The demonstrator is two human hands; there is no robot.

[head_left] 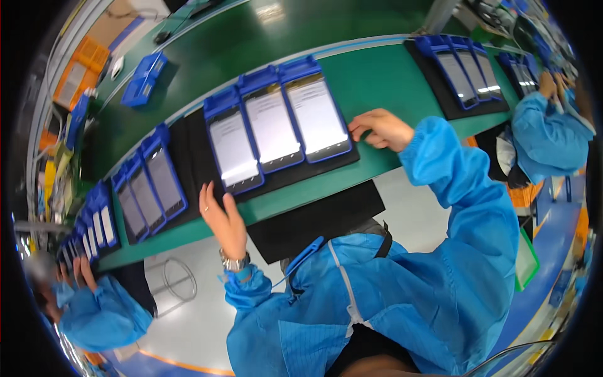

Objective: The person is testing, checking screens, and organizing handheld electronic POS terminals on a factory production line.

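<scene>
Far left: a co-worker's hands [74,271] in blue sleeves rest at the bench edge beside a row of blue-framed devices [147,188].

Left hand [225,220]: fingers extended and loosely together, palm open, nothing gripped. Fingertips sit at the near edge of the black mat [191,157], just beside the lower end of the left phone [233,146]; contact cannot be confirmed. Metal wristwatch [234,261] on the wrist.

Three phones in blue frames lie side by side on the mat, screens up and lit: left phone, middle phone [272,125], right phone [316,112]. Long axes parallel, running away from the person, tops tilted slightly left.

Right hand [381,129]: fingers curled, not clenched, holding nothing; fingertips near the right phone's right edge, resting on the green bench [383,75].

Far right: another mat with phones [466,74]; a second co-worker's hand [548,85].
</scene>
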